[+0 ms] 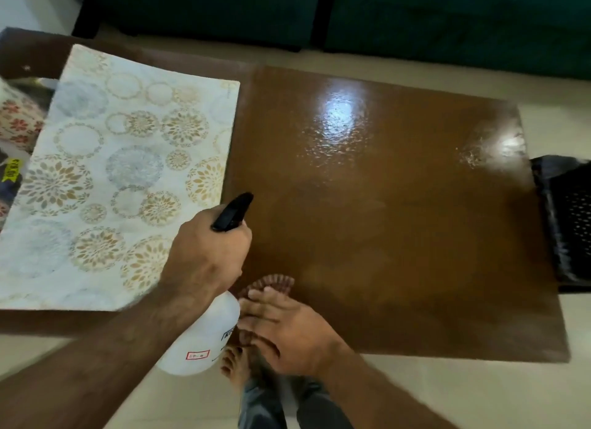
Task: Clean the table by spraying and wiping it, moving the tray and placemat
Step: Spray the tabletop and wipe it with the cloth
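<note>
A glossy brown table (399,211) fills the middle of the head view, with wet speckles under the light glare. A white placemat (105,179) with gold and blue floral circles covers its left part. My left hand (204,252) grips a white spray bottle (198,336) by its black trigger head (232,211), nozzle pointing over the bare wood. My right hand (284,329) rests flat at the near edge on a reddish-brown cloth (275,283), which shows beyond my fingertips.
A black perforated tray (566,217) sits off the table's right end. A dark green sofa (415,22) runs along the far side. Patterned items lie at far left (16,121). My bare foot (233,364) stands on the pale floor below.
</note>
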